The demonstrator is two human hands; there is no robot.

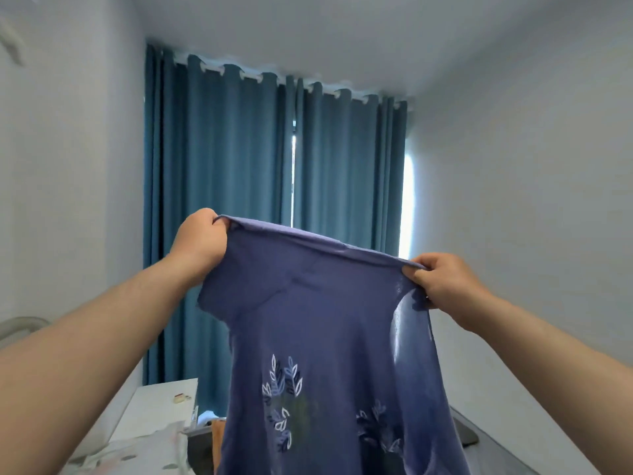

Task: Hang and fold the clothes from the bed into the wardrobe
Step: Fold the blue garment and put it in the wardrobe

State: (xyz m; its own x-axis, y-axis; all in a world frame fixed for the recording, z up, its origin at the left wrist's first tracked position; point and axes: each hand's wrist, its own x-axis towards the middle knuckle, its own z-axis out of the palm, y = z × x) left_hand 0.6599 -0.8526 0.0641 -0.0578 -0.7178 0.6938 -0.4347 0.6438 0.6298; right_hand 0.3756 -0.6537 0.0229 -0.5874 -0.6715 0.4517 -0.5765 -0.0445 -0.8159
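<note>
The person is standing with both arms raised, holding a purple shirt (pixel 325 337) spread out in the air in front of the blue curtains (pixel 233 200). The left hand (pixel 202 241) is clenched round one top corner of the cloth, and the right hand (pixel 445 286) pinches the other top corner between thumb and curled fingers. The top edge is stretched taut between them. The rest hangs down freely with its leaf print showing, clear of everything and resting on nothing.

As for progress, I'd say this garment is only at the start of its handling. It is off the bed (pixel 137 454), whose flowered sheet shows at the lower left, but it is neither folded nor on a hanger. No hanger can be seen, and the wardrobe is out of sight, so I cannot tell how many clothes are already put away. Something orange (pixel 217 437) peeks out just behind the shirt's lower left edge. It may be another piece waiting, though that is a guess.

A small object (pixel 181 398) lies near the far right corner of the white desk (pixel 154 416) beside the bed. What is left for this shirt, by my reckoning, is choosing to fold or hang it, then carrying it over.
</note>
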